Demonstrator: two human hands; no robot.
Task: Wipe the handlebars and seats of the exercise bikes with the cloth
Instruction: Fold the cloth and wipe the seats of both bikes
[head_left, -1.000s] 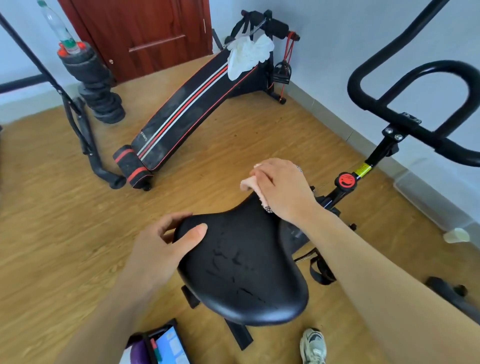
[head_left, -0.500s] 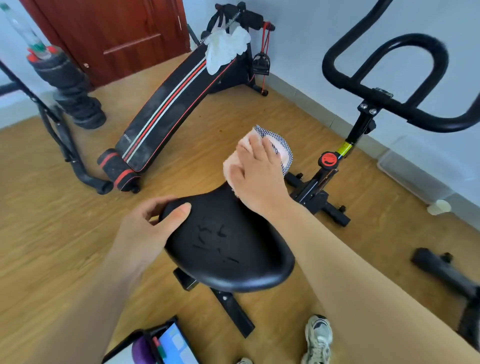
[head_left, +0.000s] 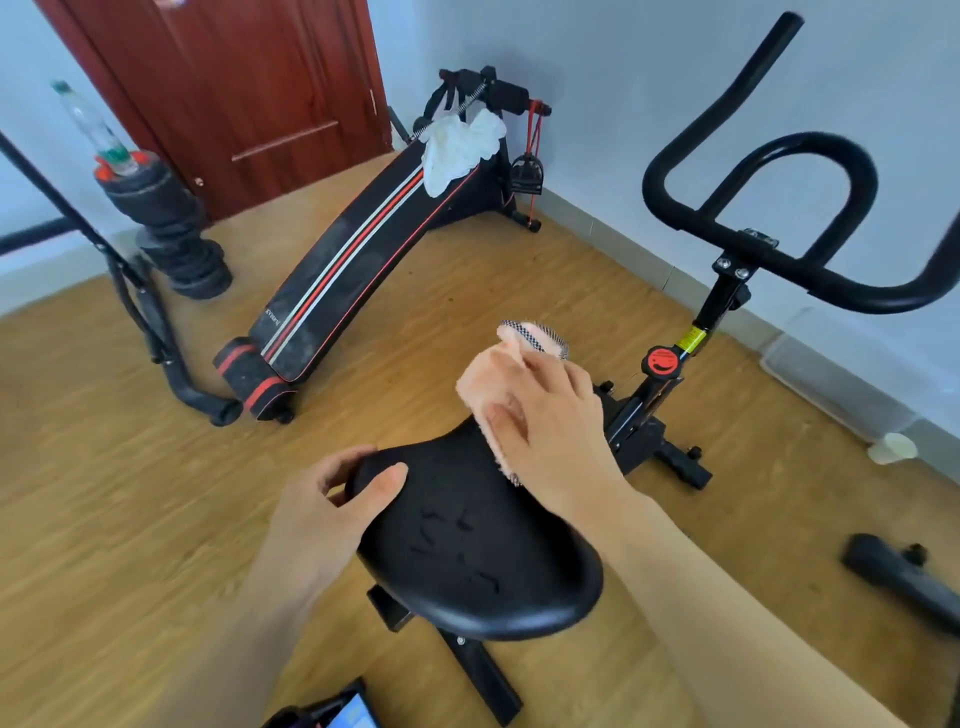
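A black exercise-bike seat (head_left: 467, 540) with cracked padding fills the lower middle of the head view. My left hand (head_left: 332, 504) grips its left edge, thumb on top and fingers curled under the rim. My right hand (head_left: 550, 415) lies over a pink cloth (head_left: 480, 379) with a checkered border, holding it against the seat's narrow front end. The bike's black handlebars (head_left: 763, 218) rise at the upper right, above a post with a red knob (head_left: 661, 362).
A black sit-up bench with red stripes (head_left: 353, 275) slants across the wooden floor behind, a white cloth (head_left: 460, 143) draped on its top. Stacked black weights (head_left: 166, 228) stand by a red-brown door. A clear box (head_left: 831, 374) lies along the right wall.
My right hand has slid the cloth forward off the seat's nose and back onto its front end. The view has tilted up and shifted. My left hand keeps its grip.
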